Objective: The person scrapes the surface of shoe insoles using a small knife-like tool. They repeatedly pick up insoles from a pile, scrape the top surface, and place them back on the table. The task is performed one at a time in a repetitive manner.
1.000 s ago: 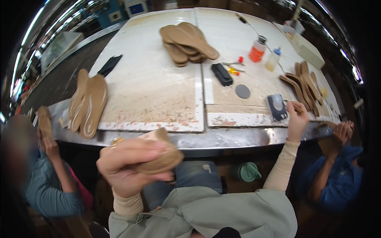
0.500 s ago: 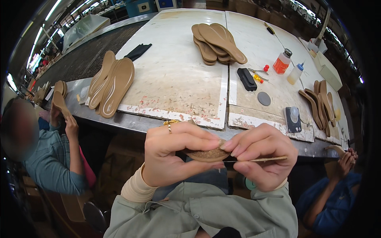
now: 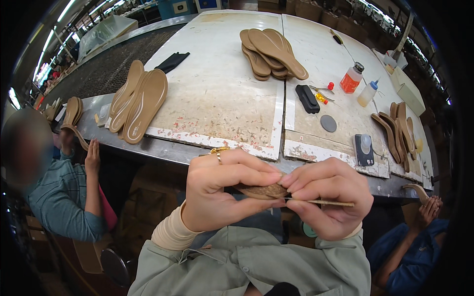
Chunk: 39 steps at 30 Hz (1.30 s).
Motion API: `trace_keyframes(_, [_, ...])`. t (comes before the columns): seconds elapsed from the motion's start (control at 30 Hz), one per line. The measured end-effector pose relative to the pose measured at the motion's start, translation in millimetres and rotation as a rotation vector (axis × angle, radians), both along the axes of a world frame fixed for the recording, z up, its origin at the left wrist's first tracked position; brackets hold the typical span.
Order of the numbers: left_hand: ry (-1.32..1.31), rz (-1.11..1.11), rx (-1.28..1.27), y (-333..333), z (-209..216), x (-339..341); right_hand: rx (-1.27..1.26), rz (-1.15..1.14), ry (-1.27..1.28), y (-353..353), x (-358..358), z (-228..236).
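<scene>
In front of my chest, my left hand [image 3: 217,187] pinches a tan shoe insole [image 3: 262,191] between thumb and fingers, its brown, rough-textured edge facing me. The rest of the insole is hidden behind my hand. My right hand [image 3: 340,190] is closed round a thin tool [image 3: 332,203] with a flat, tan handle; a fine metal tip points left towards the insole's edge. My right fingertips press at the insole's end, beside my left fingertips. Whether the tip touches the insole is too small to tell.
Insoles lie in a pile [image 3: 271,52] on the white table [image 3: 207,113], with more at left [image 3: 143,108] and right [image 3: 395,133]. A black case [image 3: 307,98], pliers [image 3: 323,90], a red-liquid bottle [image 3: 351,79] and a squeeze bottle [image 3: 368,92] stand nearby. Co-workers sit on both sides.
Both my hands have shifted slightly right, and the insole has turned a little in my left hand. The left co-worker has tilted and lowered the insole they hold.
</scene>
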<state>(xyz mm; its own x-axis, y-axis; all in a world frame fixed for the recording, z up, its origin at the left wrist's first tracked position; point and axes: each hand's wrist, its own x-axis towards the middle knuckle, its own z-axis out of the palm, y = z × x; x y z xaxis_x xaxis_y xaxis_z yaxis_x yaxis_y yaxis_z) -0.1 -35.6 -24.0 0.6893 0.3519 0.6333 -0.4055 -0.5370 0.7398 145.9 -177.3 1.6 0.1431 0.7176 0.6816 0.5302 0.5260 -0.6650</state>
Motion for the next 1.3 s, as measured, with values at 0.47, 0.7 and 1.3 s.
trace_keyframes(0.47, [-0.05,-0.048,-0.043,4,-6,-22,0.055,0.138,0.079,11,-6,-12])
trace_keyframes(0.7, [-0.03,-0.085,-0.026,2,-6,-31,0.08,0.16,0.07,12,-7,-19])
trace_keyframes(1.3, [-0.094,-0.095,-0.059,7,-7,-37,0.045,0.101,0.197,10,-7,-49])
